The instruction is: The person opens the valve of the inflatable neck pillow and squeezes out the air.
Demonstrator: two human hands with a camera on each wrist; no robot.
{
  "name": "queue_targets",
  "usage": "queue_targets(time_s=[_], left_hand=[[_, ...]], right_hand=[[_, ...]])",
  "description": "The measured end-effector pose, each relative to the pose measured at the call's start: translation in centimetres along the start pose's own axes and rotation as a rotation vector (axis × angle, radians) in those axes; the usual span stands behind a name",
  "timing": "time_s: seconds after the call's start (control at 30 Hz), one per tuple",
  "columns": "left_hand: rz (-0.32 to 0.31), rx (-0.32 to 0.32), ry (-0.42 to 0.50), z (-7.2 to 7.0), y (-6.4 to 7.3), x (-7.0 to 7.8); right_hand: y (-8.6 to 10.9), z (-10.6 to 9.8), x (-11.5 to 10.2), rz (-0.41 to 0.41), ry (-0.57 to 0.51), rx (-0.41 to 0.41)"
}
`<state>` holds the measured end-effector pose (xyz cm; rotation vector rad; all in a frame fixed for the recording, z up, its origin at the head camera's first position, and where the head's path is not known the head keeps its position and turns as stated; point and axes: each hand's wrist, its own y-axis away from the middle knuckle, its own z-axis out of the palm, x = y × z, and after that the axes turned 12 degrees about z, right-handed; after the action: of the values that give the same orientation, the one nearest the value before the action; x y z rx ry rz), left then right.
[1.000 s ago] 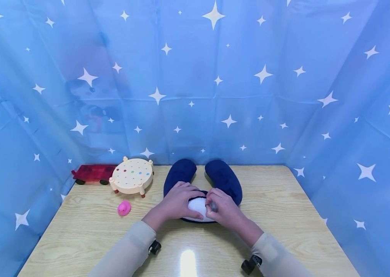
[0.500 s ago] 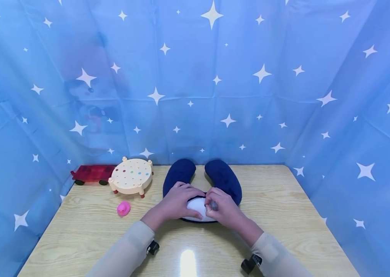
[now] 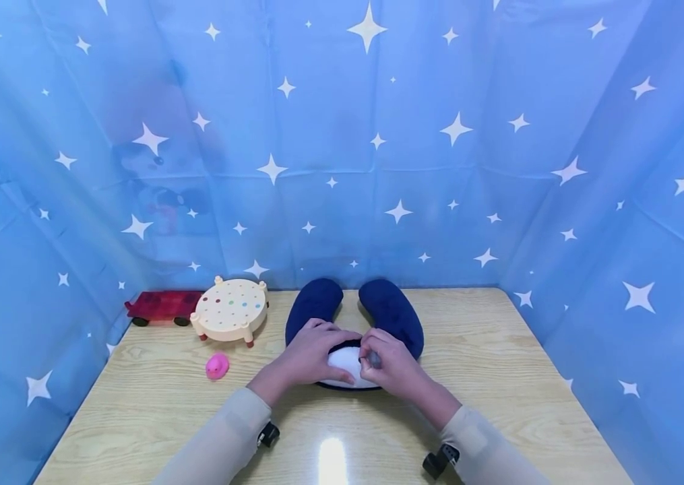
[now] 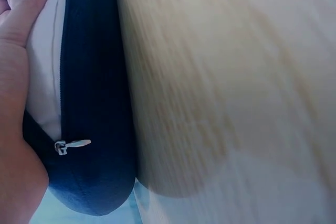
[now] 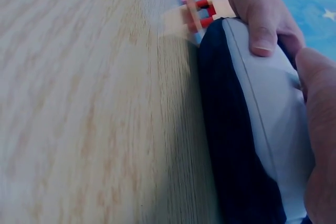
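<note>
A navy U-shaped neck pillow (image 3: pixel 395 315) lies on the table, its curved middle toward me. The zip along that curve is undone, baring a white inner (image 3: pixel 342 362). Its metal zip pull (image 4: pixel 76 144) hangs at one end of the opening in the left wrist view. My left hand (image 3: pixel 311 351) grips the pillow's left part, thumb on the white inner and fingers over the far edge. My right hand (image 3: pixel 395 367) pinches a slim grey pen-like tool (image 3: pixel 375 361), whose tip is at the white inner beside the cover's edge. Most of the tool is hidden by the fingers.
Left of the pillow are a cream round toy table (image 3: pixel 231 310) with coloured dots, a red toy cart (image 3: pixel 162 305) with black wheels, and a small pink rubber toy (image 3: pixel 217 366). A blue star-patterned curtain (image 3: pixel 342 148) surrounds the wooden table (image 3: pixel 499 404).
Both hands keep nearly the same place on the neck pillow; the head view has shifted very slightly.
</note>
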<state>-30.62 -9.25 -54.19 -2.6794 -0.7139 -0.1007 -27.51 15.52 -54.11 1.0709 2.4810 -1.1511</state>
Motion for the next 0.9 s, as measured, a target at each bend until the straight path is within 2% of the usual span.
queue_targets(time_s=[0.37,0.63,0.8,0.9], left_hand=[[0.012,0.006,0.016,0.22,-0.03,-0.25],[0.014,0.012,0.025,0.2,-0.02,-0.26],[0.019,0.017,0.031,0.23,0.04,-0.28],[0.017,0.013,0.027,0.25,0.07,-0.27]], right_hand=[[0.2,0.05,0.52,0.048,-0.105,-0.022],[0.23,-0.43,0.39,0.144,-0.16,-0.078],[0.19,-0.63,0.36,0.081,-0.135,-0.073],[0.2,-0.76,0.33,0.051,-0.154,-0.073]])
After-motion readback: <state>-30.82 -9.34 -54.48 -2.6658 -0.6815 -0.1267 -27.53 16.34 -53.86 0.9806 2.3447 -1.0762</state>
